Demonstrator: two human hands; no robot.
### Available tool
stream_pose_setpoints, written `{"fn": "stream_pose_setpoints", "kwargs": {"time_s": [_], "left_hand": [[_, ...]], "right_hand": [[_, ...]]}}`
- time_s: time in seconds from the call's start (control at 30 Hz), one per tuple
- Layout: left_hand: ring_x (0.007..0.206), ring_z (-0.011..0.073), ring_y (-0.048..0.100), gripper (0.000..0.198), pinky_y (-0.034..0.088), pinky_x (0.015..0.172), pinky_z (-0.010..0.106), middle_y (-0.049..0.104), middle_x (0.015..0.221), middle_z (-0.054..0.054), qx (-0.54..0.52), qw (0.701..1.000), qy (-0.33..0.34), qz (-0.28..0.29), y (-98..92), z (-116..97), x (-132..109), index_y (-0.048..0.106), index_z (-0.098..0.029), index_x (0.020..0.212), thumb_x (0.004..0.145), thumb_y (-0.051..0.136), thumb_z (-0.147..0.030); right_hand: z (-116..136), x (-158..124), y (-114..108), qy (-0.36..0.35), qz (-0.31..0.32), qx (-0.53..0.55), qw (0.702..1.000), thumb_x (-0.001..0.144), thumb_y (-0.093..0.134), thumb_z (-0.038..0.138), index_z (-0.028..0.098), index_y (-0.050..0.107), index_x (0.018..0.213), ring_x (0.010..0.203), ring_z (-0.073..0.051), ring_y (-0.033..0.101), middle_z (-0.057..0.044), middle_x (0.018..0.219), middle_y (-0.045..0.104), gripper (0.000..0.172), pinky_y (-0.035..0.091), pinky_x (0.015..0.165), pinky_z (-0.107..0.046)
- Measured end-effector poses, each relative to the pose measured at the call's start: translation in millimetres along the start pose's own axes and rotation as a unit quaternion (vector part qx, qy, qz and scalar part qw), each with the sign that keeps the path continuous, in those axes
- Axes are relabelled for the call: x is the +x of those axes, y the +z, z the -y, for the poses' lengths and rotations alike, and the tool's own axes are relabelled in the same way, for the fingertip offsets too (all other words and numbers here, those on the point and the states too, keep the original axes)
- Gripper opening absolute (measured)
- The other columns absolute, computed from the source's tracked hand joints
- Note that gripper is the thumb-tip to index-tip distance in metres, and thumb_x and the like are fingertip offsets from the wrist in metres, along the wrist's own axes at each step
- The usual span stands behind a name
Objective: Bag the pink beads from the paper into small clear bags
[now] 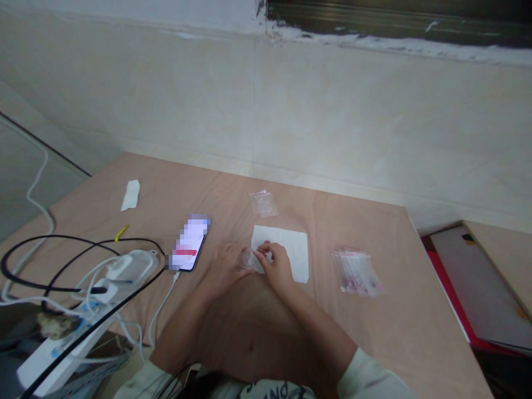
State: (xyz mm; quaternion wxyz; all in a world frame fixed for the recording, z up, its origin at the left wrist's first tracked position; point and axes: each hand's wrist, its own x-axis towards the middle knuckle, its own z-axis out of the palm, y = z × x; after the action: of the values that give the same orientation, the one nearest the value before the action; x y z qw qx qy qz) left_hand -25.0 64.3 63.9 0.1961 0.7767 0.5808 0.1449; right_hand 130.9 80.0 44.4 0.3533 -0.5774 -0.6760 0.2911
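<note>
My left hand [226,266] and my right hand [277,267] meet near the middle of the wooden table [399,327]. Between them is a small clear plastic bag [249,259], gripped by the left fingers. The right hand pinches a tiny pink item [266,244] at the bag's mouth. Both hands hover over the near-left corner of a white paper sheet [293,252]. A few clear little bags [262,202] lie beyond the sheet. A stack of filled bags with pink contents [357,272] lies to the right.
A phone [190,244] with a lit screen lies left of the hands, on a white charging cable. A white power strip [75,327] with plugs and black cables sits at the left edge. A white paper scrap [131,195] lies far left. Folders [477,288] rest off the right edge.
</note>
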Motion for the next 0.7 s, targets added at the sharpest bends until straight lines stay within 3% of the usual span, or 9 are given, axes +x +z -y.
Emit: {"fn": "stream_pose_setpoints", "kwargs": {"time_s": [0.13,0.33,0.7], "left_hand": [[0.1,0.0254,0.046,0.043,0.027,0.09,0.046,0.056,0.102,0.01,0.004,1.0,-0.014,0.003,-2.2,3,-2,0.047,-0.015,0.101,0.065,0.057,-0.037],[0.101,0.0245,0.045,0.043,0.027,0.09,0.044,0.056,0.104,0.01,-0.013,1.0,-0.023,0.012,-9.7,3,-4,0.046,-0.015,0.102,0.065,0.059,-0.033],[0.099,0.0239,0.046,0.042,0.031,0.088,0.041,0.055,0.103,0.009,-0.018,1.0,-0.003,-0.002,-10.0,3,-3,0.045,-0.015,0.103,0.067,0.058,-0.033]], "right_hand": [[-11,5,7,0.053,-0.053,-0.09,0.993,0.07,0.051,0.021,0.016,0.057,0.076,0.08,-0.021,0.046,-0.009,0.08,0.055,0.01,0.037,0.071,-0.032],[-24,12,8,0.048,-0.016,-0.153,0.987,0.069,0.048,0.015,0.017,0.059,0.07,0.075,-0.021,0.046,-0.009,0.075,0.055,0.011,0.037,0.067,-0.032],[-20,17,6,0.011,0.034,-0.271,0.962,0.069,0.048,0.008,0.016,0.058,0.069,0.074,-0.023,0.045,-0.012,0.076,0.055,0.013,0.034,0.058,-0.03]]}}
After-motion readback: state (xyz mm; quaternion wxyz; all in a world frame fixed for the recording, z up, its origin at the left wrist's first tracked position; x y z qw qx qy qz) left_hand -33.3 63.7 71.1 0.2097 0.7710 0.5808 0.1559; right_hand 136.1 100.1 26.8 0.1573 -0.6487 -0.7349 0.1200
